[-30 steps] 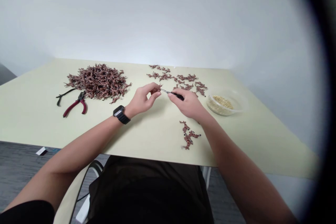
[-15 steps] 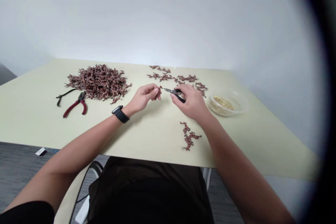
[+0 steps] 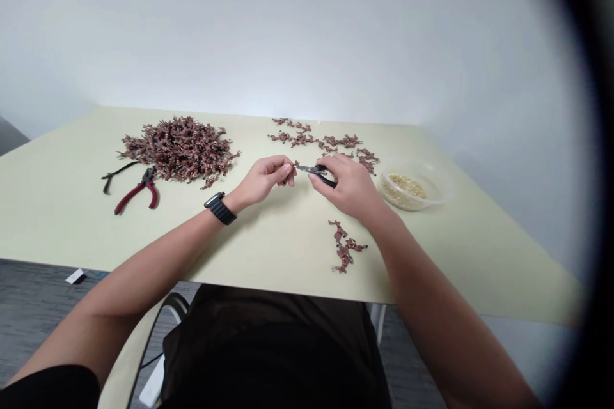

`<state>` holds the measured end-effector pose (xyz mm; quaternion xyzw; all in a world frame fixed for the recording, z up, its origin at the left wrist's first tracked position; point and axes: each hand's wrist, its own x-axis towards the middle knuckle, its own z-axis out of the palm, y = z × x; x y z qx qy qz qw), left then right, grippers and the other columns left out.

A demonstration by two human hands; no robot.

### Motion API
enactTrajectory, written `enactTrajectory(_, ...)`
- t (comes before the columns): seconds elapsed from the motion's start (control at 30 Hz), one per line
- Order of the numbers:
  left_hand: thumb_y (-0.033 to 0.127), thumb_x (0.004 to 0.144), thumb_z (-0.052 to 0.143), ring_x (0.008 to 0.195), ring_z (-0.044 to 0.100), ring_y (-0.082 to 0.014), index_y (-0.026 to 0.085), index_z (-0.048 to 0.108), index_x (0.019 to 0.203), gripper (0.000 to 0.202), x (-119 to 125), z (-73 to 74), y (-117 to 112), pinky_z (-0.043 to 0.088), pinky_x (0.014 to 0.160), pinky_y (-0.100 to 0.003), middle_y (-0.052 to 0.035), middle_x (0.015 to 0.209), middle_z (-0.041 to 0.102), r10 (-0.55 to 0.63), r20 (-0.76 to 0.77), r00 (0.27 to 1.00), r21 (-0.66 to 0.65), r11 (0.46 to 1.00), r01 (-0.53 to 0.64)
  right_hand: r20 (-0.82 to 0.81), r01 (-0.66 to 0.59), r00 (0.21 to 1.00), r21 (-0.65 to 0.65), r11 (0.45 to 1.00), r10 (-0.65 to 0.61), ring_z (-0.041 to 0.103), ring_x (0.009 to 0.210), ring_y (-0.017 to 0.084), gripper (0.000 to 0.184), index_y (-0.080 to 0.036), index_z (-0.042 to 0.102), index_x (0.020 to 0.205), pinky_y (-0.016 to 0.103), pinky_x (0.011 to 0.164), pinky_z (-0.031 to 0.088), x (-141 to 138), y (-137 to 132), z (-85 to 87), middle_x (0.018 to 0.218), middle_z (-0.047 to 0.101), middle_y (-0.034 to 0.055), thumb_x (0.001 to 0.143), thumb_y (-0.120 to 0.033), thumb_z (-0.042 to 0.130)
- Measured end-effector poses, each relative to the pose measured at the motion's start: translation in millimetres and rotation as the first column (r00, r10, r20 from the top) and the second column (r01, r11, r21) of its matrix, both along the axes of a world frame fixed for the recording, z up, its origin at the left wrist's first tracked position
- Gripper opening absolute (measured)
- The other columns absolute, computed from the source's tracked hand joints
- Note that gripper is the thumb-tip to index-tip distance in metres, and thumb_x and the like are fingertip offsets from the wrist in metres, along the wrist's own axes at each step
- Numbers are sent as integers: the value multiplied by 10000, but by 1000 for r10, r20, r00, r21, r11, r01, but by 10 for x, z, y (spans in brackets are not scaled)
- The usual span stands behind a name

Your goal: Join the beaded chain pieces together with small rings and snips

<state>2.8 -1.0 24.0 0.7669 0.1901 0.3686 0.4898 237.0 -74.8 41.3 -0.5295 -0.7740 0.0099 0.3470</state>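
Over the middle of the table, my left hand (image 3: 272,179) pinches a small brown figurine (image 3: 297,164), mostly hidden by the fingers. My right hand (image 3: 348,185) is closed around the dark handles of needle-nose pliers (image 3: 325,179). The pliers' tips point left and meet the figurine at my left fingertips; whether they grip it I cannot make out. Several similar brown figurines (image 3: 343,255) lie in a small cluster on the near side of my right hand. More of them (image 3: 302,138) are spread beyond both hands.
A big heap of brown figurines (image 3: 180,148) covers the back left. In front of it lie red-handled pliers (image 3: 137,195) and a black-handled tool (image 3: 119,170). At right stands a clear round bowl (image 3: 440,192) with small gold-coloured pieces (image 3: 407,188). A wall rises behind the table (image 3: 268,249).
The pliers in my right hand have moved slightly left and down, so their tips now reach the figurine. My left hand has barely moved.
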Motion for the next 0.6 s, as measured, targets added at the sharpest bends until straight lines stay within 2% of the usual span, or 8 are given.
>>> enactTrajectory(0.07, 510, 1058, 524, 765, 592, -161, 159, 650, 1004, 376, -9, -2, -5, 462, 728, -307, -90, 878, 705, 58, -40, 997, 97, 994, -54, -54, 12, 998, -61, 998, -16, 595, 805, 223, 259, -222, 697, 1004, 351, 719, 398, -39, -22, 27, 899, 676, 61, 975, -465, 609)
enactTrajectory(0.13, 472, 1059, 535, 812, 617, -179, 171, 643, 1048, 320, -32, 0, 6, 474, 745, -323, -95, 919, 708, 179, -69, 981, 313, 938, -149, -157, 5, 987, -184, 983, -35, 550, 725, 195, 292, -224, 683, 919, 339, 669, 371, -80, -45, 54, 790, 635, 27, 978, -495, 592)
enactTrajectory(0.27, 367, 1042, 578, 982, 630, -248, 188, 649, 1134, 213, -108, 38, 78, 500, 881, -417, -134, 1052, 715, 342, -49, 939, 785, 594, -175, -422, -172, 906, -441, 881, -34, 413, 618, 146, 405, -230, 640, 842, 314, 576, 312, -125, -76, 84, 719, 524, -8, 981, -598, 548)
enactTrajectory(0.33, 328, 1040, 576, 1071, 619, -268, 191, 653, 1155, 195, -133, 65, 102, 489, 958, -453, -150, 1137, 716, 347, -52, 937, 855, 501, -137, -501, -257, 864, -517, 816, -46, 333, 571, 134, 434, -237, 622, 838, 308, 531, 265, -132, -79, 84, 683, 455, -23, 980, -637, 528)
enactTrajectory(0.4, 344, 1034, 592, 1067, 618, -266, 191, 661, 1149, 204, -129, 79, 96, 485, 962, -449, -147, 1130, 720, 351, -33, 936, 828, 533, -171, -506, -256, 861, -513, 820, -47, 332, 561, 136, 433, -241, 626, 844, 309, 526, 266, -135, -73, 78, 670, 447, -25, 985, -637, 519)
enactTrajectory(0.5, 449, 1042, 572, 902, 628, -215, 186, 661, 1094, 282, -74, 66, 47, 493, 826, -370, -111, 987, 721, 306, -14, 952, 552, 796, -248, -390, -85, 920, -315, 945, -47, 496, 669, 170, 359, -237, 672, 891, 328, 630, 378, -124, -50, 62, 769, 598, 11, 983, -567, 562)
enactTrajectory(0.57, 508, 1049, 540, 786, 599, -173, 174, 654, 1031, 353, -30, 44, 17, 466, 739, -319, -88, 897, 704, 177, -18, 984, 246, 955, -167, -281, 32, 957, -149, 988, -74, 565, 760, 201, 297, -233, 693, 955, 348, 714, 420, -97, -28, 46, 857, 670, 35, 970, -514, 599)
enactTrajectory(0.6, 524, 1047, 539, 754, 580, -159, 168, 650, 994, 376, -13, 32, 10, 452, 720, -305, -80, 867, 693, 97, -5, 995, 109, 989, -96, -230, 61, 970, -84, 995, -79, 577, 781, 211, 279, -230, 696, 983, 355, 735, 429, -78, -18, 38, 878, 684, 44, 965, -495, 609)
